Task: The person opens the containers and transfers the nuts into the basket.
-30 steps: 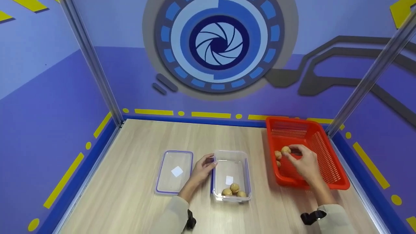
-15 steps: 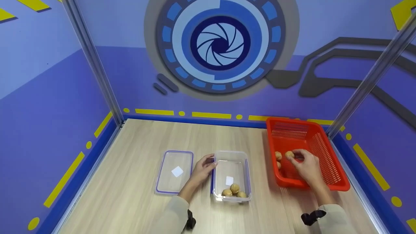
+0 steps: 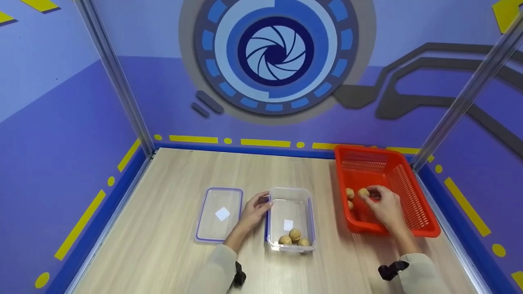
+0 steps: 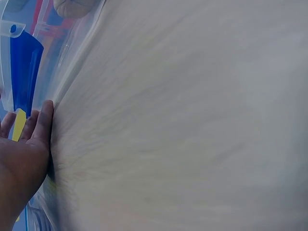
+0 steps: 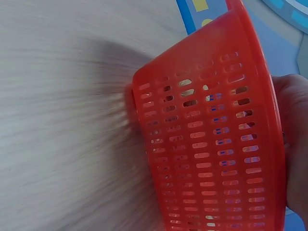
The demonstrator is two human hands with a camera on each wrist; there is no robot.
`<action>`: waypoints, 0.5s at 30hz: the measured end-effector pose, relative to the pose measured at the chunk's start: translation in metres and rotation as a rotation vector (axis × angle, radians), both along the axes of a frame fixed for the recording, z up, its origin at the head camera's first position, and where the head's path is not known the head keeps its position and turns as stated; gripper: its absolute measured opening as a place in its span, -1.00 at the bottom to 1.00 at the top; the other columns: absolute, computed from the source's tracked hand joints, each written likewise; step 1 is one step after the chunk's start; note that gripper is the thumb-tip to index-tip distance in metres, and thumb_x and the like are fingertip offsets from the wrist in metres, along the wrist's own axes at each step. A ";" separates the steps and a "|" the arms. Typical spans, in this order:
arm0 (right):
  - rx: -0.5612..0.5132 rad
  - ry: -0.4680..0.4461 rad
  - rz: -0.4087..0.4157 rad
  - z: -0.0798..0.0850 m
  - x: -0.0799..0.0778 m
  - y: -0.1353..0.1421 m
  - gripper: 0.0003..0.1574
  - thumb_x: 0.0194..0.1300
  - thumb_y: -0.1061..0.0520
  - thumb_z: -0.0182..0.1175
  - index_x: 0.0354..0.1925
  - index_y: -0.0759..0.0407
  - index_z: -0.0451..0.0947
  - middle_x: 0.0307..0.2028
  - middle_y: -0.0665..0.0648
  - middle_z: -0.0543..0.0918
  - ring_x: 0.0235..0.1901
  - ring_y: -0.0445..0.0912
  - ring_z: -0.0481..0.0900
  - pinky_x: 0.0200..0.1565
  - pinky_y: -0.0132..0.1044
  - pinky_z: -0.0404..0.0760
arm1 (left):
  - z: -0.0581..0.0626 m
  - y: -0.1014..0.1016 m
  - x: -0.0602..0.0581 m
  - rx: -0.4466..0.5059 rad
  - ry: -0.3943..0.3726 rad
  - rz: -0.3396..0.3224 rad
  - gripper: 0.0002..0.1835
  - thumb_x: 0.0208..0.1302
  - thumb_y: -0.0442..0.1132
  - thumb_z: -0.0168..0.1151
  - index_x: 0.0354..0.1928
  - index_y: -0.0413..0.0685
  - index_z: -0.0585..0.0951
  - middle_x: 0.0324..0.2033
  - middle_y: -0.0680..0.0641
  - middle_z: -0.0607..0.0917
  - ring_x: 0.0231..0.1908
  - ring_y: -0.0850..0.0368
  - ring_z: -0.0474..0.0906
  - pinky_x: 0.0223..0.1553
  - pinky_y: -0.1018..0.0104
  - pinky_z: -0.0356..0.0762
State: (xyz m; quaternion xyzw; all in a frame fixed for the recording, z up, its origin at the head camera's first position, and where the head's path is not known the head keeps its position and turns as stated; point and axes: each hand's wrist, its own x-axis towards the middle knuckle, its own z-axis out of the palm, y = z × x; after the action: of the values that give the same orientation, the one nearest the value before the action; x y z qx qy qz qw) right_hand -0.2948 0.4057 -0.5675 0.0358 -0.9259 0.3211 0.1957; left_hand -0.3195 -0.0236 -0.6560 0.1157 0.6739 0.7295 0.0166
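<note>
My right hand (image 3: 386, 206) pinches a walnut (image 3: 363, 192) between thumb and fingertips, inside the red plastic basket (image 3: 408, 192). Two more walnuts (image 3: 349, 193) are at the basket's left wall. My left hand (image 3: 254, 212) touches the left side of a clear plastic food container (image 3: 291, 196), its thumb at the rim. In the left wrist view, its fairly straight fingers (image 4: 44, 120) lie by the container's blue latch (image 4: 25, 72). Several walnuts (image 3: 295, 234) sit at the container's near end. The right wrist view shows the basket's slotted wall (image 5: 207, 139), which hides the held walnut.
A clear lid (image 3: 210, 204) with a blue-purple edge and a white square lies left of the container. The wooden table (image 3: 179, 171) is enclosed by blue-purple walls (image 3: 155, 90) and metal posts (image 3: 118, 77). The basket stands close to the back right corner.
With the pinched walnut, my right hand has shifted slightly right and down, away from the walnuts at the basket's left wall. My left hand and the container have not moved.
</note>
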 end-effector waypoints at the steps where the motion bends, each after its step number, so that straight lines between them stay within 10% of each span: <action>1: -0.001 -0.001 -0.001 0.000 0.000 0.000 -0.59 0.37 0.04 0.49 0.03 0.29 0.71 -0.13 0.22 0.78 -0.10 0.10 0.73 -0.03 -0.09 0.70 | 0.000 0.000 0.000 -0.003 0.002 0.000 -0.47 0.50 -0.35 0.27 0.40 -0.46 0.43 0.22 -0.50 0.58 0.20 -0.24 0.60 0.14 0.40 0.56; 9: -0.009 0.002 -0.002 0.000 -0.001 0.000 -0.59 0.37 0.06 0.48 0.05 0.30 0.70 -0.12 0.24 0.78 -0.10 0.10 0.73 -0.06 -0.27 0.66 | -0.002 0.000 -0.003 -0.004 -0.011 0.001 -0.47 0.50 -0.34 0.28 0.40 -0.43 0.44 0.22 -0.46 0.59 0.17 -0.18 0.62 0.10 0.43 0.56; 15: -0.008 0.032 -0.007 0.001 0.001 -0.001 -0.57 0.34 0.11 0.51 0.04 0.35 0.69 -0.11 0.30 0.78 -0.11 0.16 0.74 -0.02 0.13 0.68 | -0.002 0.001 -0.003 0.028 0.005 -0.014 -0.48 0.50 -0.40 0.24 0.39 -0.52 0.40 0.22 -0.56 0.54 0.18 -0.24 0.60 0.08 0.42 0.57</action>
State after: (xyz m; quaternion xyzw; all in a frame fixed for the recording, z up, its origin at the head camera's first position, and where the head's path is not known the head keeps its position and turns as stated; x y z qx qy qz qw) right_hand -0.2938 0.4052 -0.5670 0.0368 -0.9214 0.3236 0.2118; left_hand -0.3221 -0.0222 -0.6578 0.1225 0.6628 0.7385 0.0182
